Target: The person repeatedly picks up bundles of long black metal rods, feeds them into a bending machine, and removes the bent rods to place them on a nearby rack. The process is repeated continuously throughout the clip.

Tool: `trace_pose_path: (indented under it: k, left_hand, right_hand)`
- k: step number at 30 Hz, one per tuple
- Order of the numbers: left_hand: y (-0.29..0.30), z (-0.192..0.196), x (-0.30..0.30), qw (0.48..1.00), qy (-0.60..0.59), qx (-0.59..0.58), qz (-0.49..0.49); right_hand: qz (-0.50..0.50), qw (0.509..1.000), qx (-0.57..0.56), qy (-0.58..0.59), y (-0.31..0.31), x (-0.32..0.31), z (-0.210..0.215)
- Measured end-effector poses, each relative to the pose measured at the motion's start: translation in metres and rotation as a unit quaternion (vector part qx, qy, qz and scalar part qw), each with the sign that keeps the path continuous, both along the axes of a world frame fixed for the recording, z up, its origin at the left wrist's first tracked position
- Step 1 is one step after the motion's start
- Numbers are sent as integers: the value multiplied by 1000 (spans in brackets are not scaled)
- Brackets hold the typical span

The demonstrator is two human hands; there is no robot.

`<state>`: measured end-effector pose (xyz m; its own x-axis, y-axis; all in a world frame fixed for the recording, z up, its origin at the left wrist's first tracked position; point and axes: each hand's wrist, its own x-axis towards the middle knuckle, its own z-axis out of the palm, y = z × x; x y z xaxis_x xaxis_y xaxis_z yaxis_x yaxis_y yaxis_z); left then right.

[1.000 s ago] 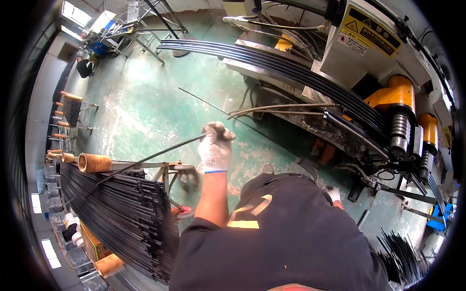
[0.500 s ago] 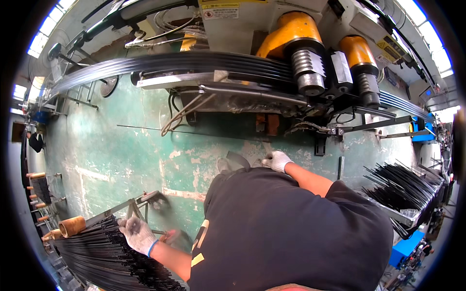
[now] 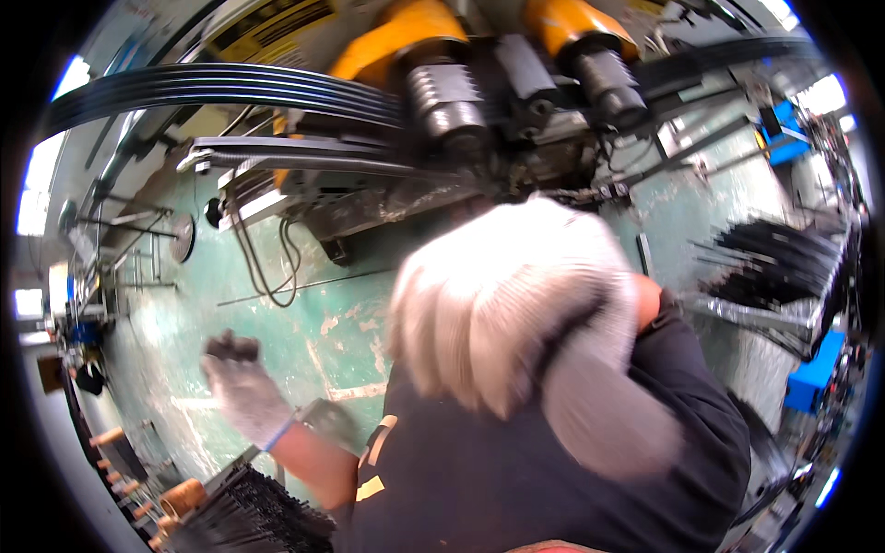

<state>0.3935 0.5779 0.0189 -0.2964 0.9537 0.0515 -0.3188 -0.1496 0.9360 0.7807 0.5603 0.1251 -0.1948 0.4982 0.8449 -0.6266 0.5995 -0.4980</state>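
Note:
My right hand (image 3: 507, 304), in a white knit glove, is raised close to the camera and fills the middle of the view. It is badly blurred, so its grip is unclear. My left hand (image 3: 241, 392) wears a glove with dirty dark fingertips. It hovers with curled fingers above the green floor (image 3: 304, 341), holding nothing I can see. Just below it at the lower left lies a bundle of thin black rods (image 3: 253, 516). My dark-sleeved torso fills the lower middle.
A large machine with orange housings and ribbed steel rollers (image 3: 433, 83) stands ahead. Long curved black rods (image 3: 230, 88) arc out of it to the left. More black rods (image 3: 774, 258) are heaped at the right beside a blue bin (image 3: 816, 369). A single thin rod (image 3: 304, 286) lies on the floor.
My right hand has swung up from the floor near the machine to right in front of the camera. My left hand has lifted off the rod bundle. The view has tilted toward the machine.

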Motion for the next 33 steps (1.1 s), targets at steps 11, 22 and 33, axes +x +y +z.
trace_pose_path:
  k: [11, 22, 33]
  left_hand:
    - [137, 195, 106, 779, 529, 336, -26]
    - [224, 300, 266, 508, 708, 489, 39]
    - [210, 287, 348, 875, 320, 324, -167]
  right_hand:
    - [-416, 902, 81, 85, -55, 31, 42]
    - [-905, 257, 12, -338, -24, 195, 148]
    - [-880, 383, -112, -258, 145, 280, 233]
